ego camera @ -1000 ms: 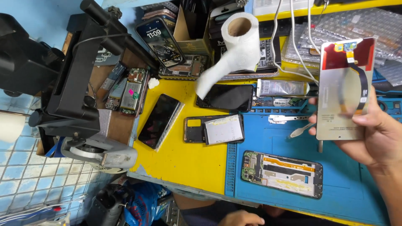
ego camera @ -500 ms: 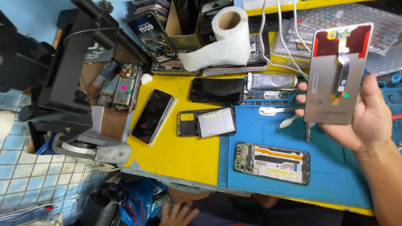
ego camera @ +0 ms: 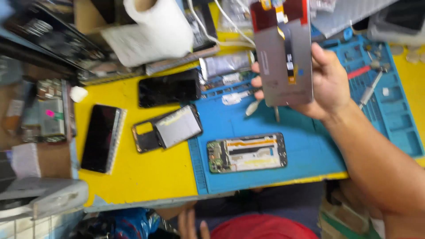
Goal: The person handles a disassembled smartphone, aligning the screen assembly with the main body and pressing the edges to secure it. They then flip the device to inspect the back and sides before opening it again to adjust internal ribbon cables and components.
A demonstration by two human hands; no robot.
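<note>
My right hand (ego camera: 325, 84) holds a phone display panel (ego camera: 283, 57) upright above the blue work mat (ego camera: 310, 150), its grey back with a flex cable facing me. Below it on the mat lies an opened phone (ego camera: 247, 152) with its circuit board showing. My left hand (ego camera: 191, 223) shows only as fingertips at the bottom edge, below the table front, fingers apart and holding nothing.
On the yellow table (ego camera: 146, 177) lie a black phone (ego camera: 101, 138), a phone frame with a grey panel (ego camera: 170, 128) and another dark phone (ego camera: 169, 87). A paper roll (ego camera: 152, 31) stands at the back. Tweezers (ego camera: 254, 106) and a red-handled tool (ego camera: 361, 73) rest on the mat.
The view has shifted and closed in on the table. My right hand has kept the display panel and moved it left, toward the middle of the view. My left hand still hangs below the table edge.
</note>
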